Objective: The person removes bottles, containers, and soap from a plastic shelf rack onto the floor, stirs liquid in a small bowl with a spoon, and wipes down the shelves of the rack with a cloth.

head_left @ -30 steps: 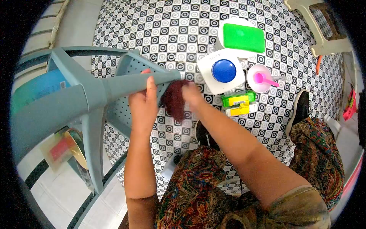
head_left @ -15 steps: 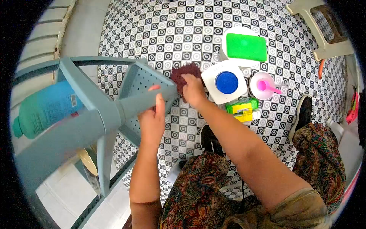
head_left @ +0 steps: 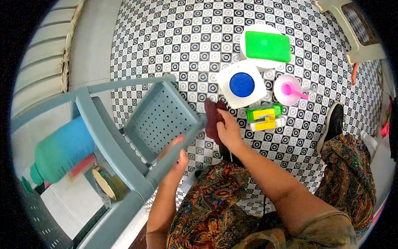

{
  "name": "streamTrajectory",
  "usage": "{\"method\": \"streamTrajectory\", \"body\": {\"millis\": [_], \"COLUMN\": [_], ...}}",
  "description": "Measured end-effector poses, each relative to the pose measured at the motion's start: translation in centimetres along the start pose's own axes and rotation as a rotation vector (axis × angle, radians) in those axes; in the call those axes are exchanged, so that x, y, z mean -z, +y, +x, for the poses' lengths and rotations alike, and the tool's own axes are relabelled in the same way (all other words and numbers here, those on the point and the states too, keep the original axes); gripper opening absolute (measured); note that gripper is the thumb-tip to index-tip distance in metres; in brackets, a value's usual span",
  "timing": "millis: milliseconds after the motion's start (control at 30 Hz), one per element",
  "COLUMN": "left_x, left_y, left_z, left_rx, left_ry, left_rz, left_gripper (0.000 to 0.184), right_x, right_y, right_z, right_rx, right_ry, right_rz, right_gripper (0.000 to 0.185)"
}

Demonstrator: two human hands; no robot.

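Observation:
A tilted grey-blue plastic rack (head_left: 110,137) fills the left side, one perforated shelf (head_left: 159,118) facing up. My left hand (head_left: 174,166) is closed round the rack's near edge, thumb on one side and fingers partly hidden behind it. In my right hand (head_left: 229,130) is a dark maroon cloth (head_left: 212,118), bunched under the fingers beside the shelf's right corner. Just beyond that hand stands a white square container (head_left: 227,92) with a round blue top (head_left: 242,84).
A green sponge-like block (head_left: 268,46) lies on a white tub (head_left: 260,28). Nearby are a pink scoop (head_left: 296,93) in a white bowl (head_left: 282,99) and a green-yellow packet (head_left: 265,116). Behind the rack's bars show a blue-green bottle (head_left: 62,149) and a jar (head_left: 105,182). A cream stool (head_left: 352,37) stands upper right.
The rack has turned, so its perforated shelf shows more fully. My right hand has drawn the cloth off towards me and slightly right. My left hand has shifted nearer with the rack.

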State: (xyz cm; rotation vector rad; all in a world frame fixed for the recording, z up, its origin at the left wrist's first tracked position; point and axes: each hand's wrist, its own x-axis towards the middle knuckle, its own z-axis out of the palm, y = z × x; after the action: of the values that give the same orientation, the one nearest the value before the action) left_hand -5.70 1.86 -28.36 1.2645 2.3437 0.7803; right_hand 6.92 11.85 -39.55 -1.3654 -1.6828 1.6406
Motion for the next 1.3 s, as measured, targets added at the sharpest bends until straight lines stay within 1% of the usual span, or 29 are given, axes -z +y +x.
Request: {"method": "streamTrajectory", "body": {"millis": [67,100,133,200,267,300,333,400,433,467,500,533,600,633,667,733,767,833,867,933,967,1000,1067,1100,1133,1200,1233,1267,1300], "left_x": [0.5,0.5,0.7,1.4,1.7,1.7,1.9,1.8,1.8,1.6,1.5,1.3,1.4,2.0,1.9,1.8,1.8,1.9,1.8,1.7,1.8,1.8,1.7,1.3,1.2,1.1,1.1,1.2,1.3], "left_y": [-0.4,-0.5,-0.3,0.4,0.6,1.0,1.1,-0.6,-1.1,-1.7,-2.3,-2.9,-2.6,-1.4,-1.5,-1.8,-1.8,-1.7,-1.7,-1.8,-1.8,-1.8,-1.7,-2.2,-2.2,-2.1,-2.2,-2.4,-2.7], "left_z": [-1.5,-2.1,-2.6,-3.4,-4.2,-4.3,-4.5,-5.6,-5.9,-6.2,-6.4,-6.6,-6.4,-5.3,-5.3,-5.5,-5.6,-5.7,-5.7,-5.7,-5.6,-5.4,-5.2,-5.4,-5.5,-5.6,-5.5,-5.5,-5.5], "left_rx": [-0.054,-0.028,-0.026,-0.109,-0.088,-0.042,0.003,0.038,0.099,0.069,0.038,0.006,0.035,-0.009,-0.014,-0.061,-0.030,0.018,0.065,0.058,0.043,0.042,-0.024,-0.138,-0.139,-0.052,-0.057,-0.051,-0.042], "left_ry": [-0.050,-0.068,-0.069,-0.073,-0.098,-0.103,-0.104,-0.118,-0.164,-0.148,-0.134,-0.121,-0.132,-0.185,-0.181,-0.146,-0.156,-0.171,-0.188,-0.197,-0.200,-0.198,-0.162,-0.110,-0.106,-0.087,-0.079,-0.111,-0.146], "left_rz": [0.266,0.304,0.303,0.232,0.255,0.180,0.103,0.108,0.062,0.007,-0.048,-0.102,-0.186,-0.141,-0.147,-0.138,-0.172,-0.204,-0.232,-0.224,-0.214,-0.207,-0.280,-0.158,-0.159,-0.256,-0.258,-0.226,-0.197], "left_gripper": [0.022,0.020,0.020,0.020,0.022,0.022,0.023,0.023,0.024,0.025,0.026,0.028,0.030,0.032,0.032,0.032,0.031,0.031,0.030,0.030,0.029,0.029,0.029,0.029,0.029,0.030,0.030,0.030,0.030], "right_x": [-0.1,-0.3,-0.7,-2.0,-3.1,-3.6,-4.7,-4.9,-5.8,-6.7,-7.9,-8.4,-9.6,-8.6,-8.0,-7.3,-7.5,-8.7,-9.3,-10.5,-10.5,-9.8,-9.4,-9.1,-9.2,-9.0,-10.0,-10.4,-10.4], "right_y": [-0.4,-0.6,-0.9,-1.9,-3.2,-4.3,-4.5,-7.2,-7.5,-7.7,-7.0,-6.1,-4.2,-5.0,-5.5,-5.7,-6.0,-6.3,-6.5,-7.0,-7.8,-8.5,-8.0,-7.9,-7.8,-7.8,-5.3,-4.1,-3.2], "right_z": [1.3,2.1,2.9,4.4,6.2,6.9,7.9,8.5,8.8,9.0,9.2,9.9,11.5,12.0,12.4,13.4,14.0,14.2,14.2,14.0,14.0,14.8,15.9,16.2,15.8,14.0,13.6,13.0,12.0], "right_rx": [-0.005,-0.011,-0.012,0.191,0.273,0.296,0.411,0.367,0.386,0.402,0.392,0.319,0.292,0.243,0.178,0.208,0.217,0.111,0.110,0.320,0.311,0.270,0.202,0.160,0.163,0.035,0.108,0.111,0.105], "right_ry": [-0.052,-0.099,-0.101,-0.080,-0.079,-0.063,-0.025,-0.217,-0.288,-0.359,-0.282,-0.319,-0.334,-0.409,-0.443,-0.517,-0.513,-0.345,-0.348,-0.310,-0.424,-0.567,-0.640,-0.682,-0.681,-0.475,-0.416,-0.413,-0.333], "right_rz": [-0.001,0.000,-0.001,0.075,0.070,0.009,0.011,0.009,-0.046,-0.102,-0.136,-0.167,-0.260,-0.367,-0.555,-0.731,-0.738,-0.552,-0.557,-0.328,-0.487,-0.562,-0.713,-0.703,-0.706,-0.567,-0.498,-0.504,-0.419], "right_gripper": [0.038,0.039,0.039,0.040,0.039,0.040,0.042,0.048,0.049,0.050,0.051,0.050,0.047,0.045,0.044,0.041,0.041,0.039,0.039,0.032,0.041,0.041,0.039,0.036,0.036,0.037,0.040,0.040,0.041]}}
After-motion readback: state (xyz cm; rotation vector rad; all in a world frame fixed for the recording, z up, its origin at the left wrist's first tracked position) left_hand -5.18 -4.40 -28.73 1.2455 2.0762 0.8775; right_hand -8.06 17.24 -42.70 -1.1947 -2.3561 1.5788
